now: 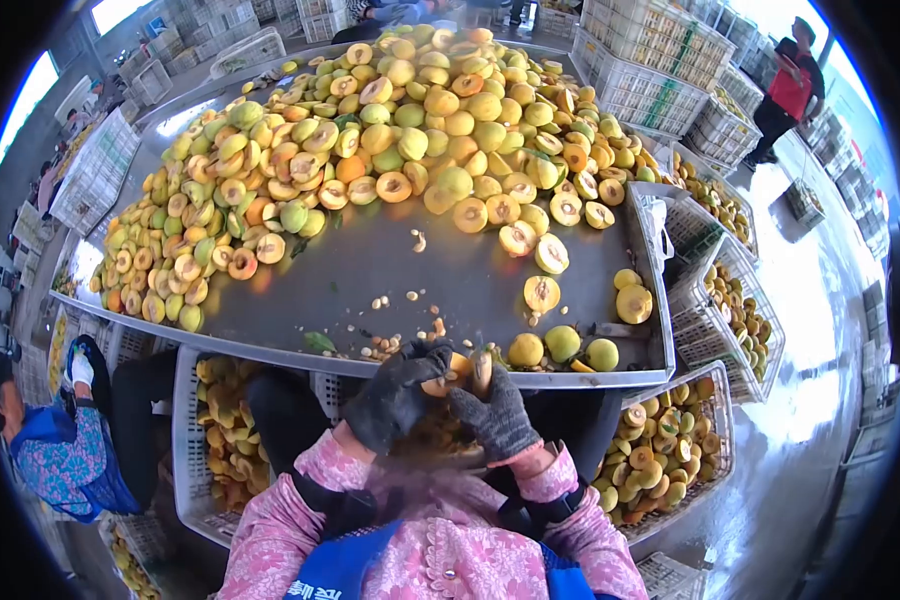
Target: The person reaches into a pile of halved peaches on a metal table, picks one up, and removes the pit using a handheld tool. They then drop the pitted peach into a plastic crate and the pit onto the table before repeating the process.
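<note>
At the table's front edge, my left hand (395,400), in a dark glove, is closed around a yellow peach half (448,376). Close beside it my right hand (497,416), in a grey knit glove, has its fingers wrapped around a narrow, yellowish-brown piece (482,372) that looks like peach seen edge-on. Whether a tool is also in that hand is hidden. A big heap of halved yellow peaches (390,140) covers the far part of the metal table (370,270). Loose pits and crumbs (380,345) lie just beyond my hands.
Crates of peach halves stand below the table, one at left (185,440) and one at right (725,440). More filled crates (760,350) line the right side. Whole peaches (562,343) sit by the raised rim. A co-worker (65,450) sits at left; another person (785,95) stands far right.
</note>
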Tool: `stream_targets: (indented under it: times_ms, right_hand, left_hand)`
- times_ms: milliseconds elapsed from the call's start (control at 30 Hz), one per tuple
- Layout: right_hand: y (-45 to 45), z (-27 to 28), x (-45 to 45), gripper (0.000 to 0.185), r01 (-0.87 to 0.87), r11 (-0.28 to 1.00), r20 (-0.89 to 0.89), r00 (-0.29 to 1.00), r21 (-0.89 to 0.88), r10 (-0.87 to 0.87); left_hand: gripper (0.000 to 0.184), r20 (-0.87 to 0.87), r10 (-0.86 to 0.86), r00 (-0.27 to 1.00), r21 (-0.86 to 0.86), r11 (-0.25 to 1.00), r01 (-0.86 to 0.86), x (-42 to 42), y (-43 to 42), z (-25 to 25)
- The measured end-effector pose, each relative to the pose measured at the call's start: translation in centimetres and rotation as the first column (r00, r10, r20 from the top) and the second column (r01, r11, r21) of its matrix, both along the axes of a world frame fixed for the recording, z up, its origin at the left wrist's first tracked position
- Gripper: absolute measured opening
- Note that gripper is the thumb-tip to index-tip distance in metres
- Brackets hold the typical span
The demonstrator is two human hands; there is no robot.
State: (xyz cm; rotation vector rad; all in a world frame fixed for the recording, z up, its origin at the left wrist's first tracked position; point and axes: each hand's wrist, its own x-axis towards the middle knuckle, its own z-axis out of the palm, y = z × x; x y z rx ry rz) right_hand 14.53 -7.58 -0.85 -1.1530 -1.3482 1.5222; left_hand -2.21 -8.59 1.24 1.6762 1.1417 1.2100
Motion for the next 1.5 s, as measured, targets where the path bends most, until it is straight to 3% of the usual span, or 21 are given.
stream_targets:
  times_ms: [100,200,300,367,400,433,467,500,533,600,633,733,867,1000,1067,1167,1267,1333,1400,1433,1500]
  right_hand:
    - [0.1,-1.3,-0.8,0.041,-0.016,0.996,0.068,0.997,-0.086,0.022]
    - [-0.7,-1.2,-1.8,0.043,0.016,0.994,0.220,0.975,0.110,-0.040]
    - [-1.0,-0.1,-2.0,0.036,0.014,1.000,0.216,0.976,-0.001,-0.013]
    - [-0.9,1.7,-2.0,0.031,-0.054,0.997,0.317,0.946,-0.056,0.069]
    - [-1.2,2.7,-2.0,0.031,-0.146,0.988,0.325,0.938,0.054,0.121]
    - [-1.4,3.5,-2.0,0.032,-0.237,0.958,0.338,0.925,0.162,0.172]
    - [-1.6,3.8,-2.0,0.032,-0.324,0.908,0.356,0.908,0.266,0.220]
    - [-2.1,2.2,-2.1,0.033,-0.353,0.880,0.371,0.900,0.317,0.227]
    - [-2.7,1.3,-1.7,0.033,-0.368,0.909,0.338,0.895,0.194,0.290]
    - [-3.3,3.0,-1.5,0.033,-0.401,0.914,0.248,0.881,-0.060,0.403]
    - [-3.6,5.4,-1.1,0.032,-0.375,0.921,0.347,0.854,-0.106,0.387]
    - [-4.1,5.3,-0.3,0.029,-0.350,0.936,0.289,0.894,-0.031,0.344]
    - [-4.5,3.1,0.0,0.037,-0.415,0.900,0.405,0.852,0.134,0.332]
    - [-4.3,4.6,-0.7,0.041,-0.431,0.902,0.485,0.792,0.015,0.370]
    - [-4.2,4.9,-1.0,0.042,-0.441,0.898,0.501,0.776,-0.004,0.383]
    - [-4.2,4.0,-1.8,0.060,-0.418,0.889,0.336,0.878,0.188,0.341]
    - [-4.5,3.0,-2.4,0.060,-0.345,0.910,-0.148,0.937,-0.230,0.318]
    - [-4.5,1.2,-3.2,0.058,-0.342,0.833,-0.520,0.851,-0.435,0.078]
    - [-4.0,-2.8,-3.7,0.054,-0.301,0.918,-0.505,0.852,-0.260,0.137]
    - [-3.6,-5.7,-3.7,0.051,-0.287,0.957,-0.252,0.925,0.027,0.285]
    - [-3.8,-4.5,-4.1,0.045,-0.310,0.948,-0.166,0.934,0.074,0.318]
  left_hand:
    - [0.030,-0.195,0.079,0.978,0.140,0.989,-0.052,0.1,-1.3,0.1]
    - [0.032,-0.163,0.055,0.985,0.078,0.996,-0.042,0.1,-1.9,0.3]
    - [0.035,-0.048,0.115,0.992,0.066,0.992,-0.111,1.1,-2.8,-0.6]
    - [0.035,-0.142,0.187,0.972,0.178,0.971,-0.161,1.2,-3.2,-1.7]
    - [0.035,-0.186,0.227,0.956,0.235,0.955,-0.181,1.2,-3.3,-2.3]
    - [0.035,0.249,0.154,0.956,-0.057,0.988,-0.144,1.2,-3.1,-3.4]
    - [0.035,0.638,0.178,0.749,-0.297,0.954,0.026,1.2,-2.8,-4.7]
    - [0.035,0.707,0.198,0.679,-0.342,0.936,0.083,1.1,-2.9,-4.2]
    - [0.035,0.766,0.230,0.601,-0.382,0.914,0.138,1.0,-3.0,-3.7]
    - [0.034,0.395,0.179,0.901,-0.203,0.974,-0.105,0.7,-3.8,0.9]
    - [0.036,0.419,0.180,0.890,-0.181,0.977,-0.113,0.6,-3.7,0.5]
    - [0.037,0.153,0.172,0.973,-0.026,0.985,-0.170,-0.7,-3.4,-1.0]
    - [0.035,0.357,0.157,0.921,-0.128,0.985,-0.118,0.0,-3.9,-1.2]
    - [0.032,0.617,0.236,0.751,-0.291,0.955,-0.061,1.0,-4.1,-0.5]
    - [0.032,0.627,0.259,0.735,-0.330,0.943,-0.050,1.1,-4.2,-0.7]
    - [0.043,0.474,0.245,0.846,-0.263,0.956,-0.129,0.9,-4.4,-2.8]
    - [0.035,0.546,0.326,0.772,-0.303,0.936,-0.181,1.4,-4.3,-5.1]
    - [0.026,0.594,0.393,0.702,-0.321,0.916,-0.241,2.1,-4.1,-6.0]
    - [0.025,0.616,0.414,0.671,-0.341,0.907,-0.247,2.3,-3.9,-6.1]
    - [0.025,0.613,0.423,0.668,-0.354,0.902,-0.247,2.3,-3.9,-6.4]
    - [0.026,0.597,0.448,0.665,-0.378,0.889,-0.259,2.2,-3.8,-7.5]
